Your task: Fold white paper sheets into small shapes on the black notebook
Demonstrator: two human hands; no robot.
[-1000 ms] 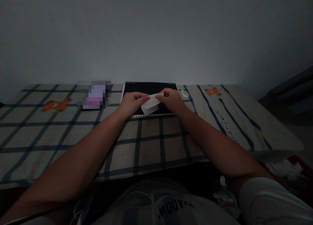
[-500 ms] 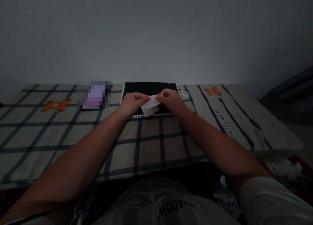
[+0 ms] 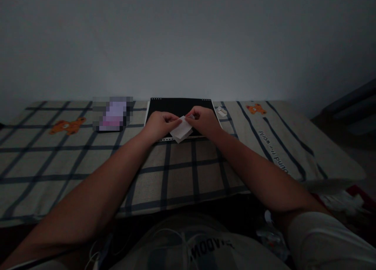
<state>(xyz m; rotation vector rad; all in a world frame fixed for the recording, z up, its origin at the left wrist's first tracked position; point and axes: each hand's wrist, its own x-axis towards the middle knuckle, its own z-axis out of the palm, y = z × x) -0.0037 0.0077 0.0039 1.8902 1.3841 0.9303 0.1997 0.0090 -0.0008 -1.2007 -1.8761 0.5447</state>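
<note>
A small white folded paper [image 3: 182, 130] is pinched between both my hands over a black sheet [image 3: 179, 105] with punched holes along its edges. My left hand [image 3: 160, 123] grips the paper's left side with fingers curled. My right hand [image 3: 203, 120] pinches its upper right corner. The paper's lower point hangs over the near edge of the black sheet. The scene is dim.
A checked cloth [image 3: 164, 172] with orange bear prints covers the surface. A blurred pink-and-lilac object [image 3: 113, 113] lies left of the black sheet. A small white scrap [image 3: 221, 112] sits right of it. The wall stands just behind.
The paper has been turned and folded smaller, its lower point now dropping toward me. Both hands stayed in place, fingers closing nearer together.
</note>
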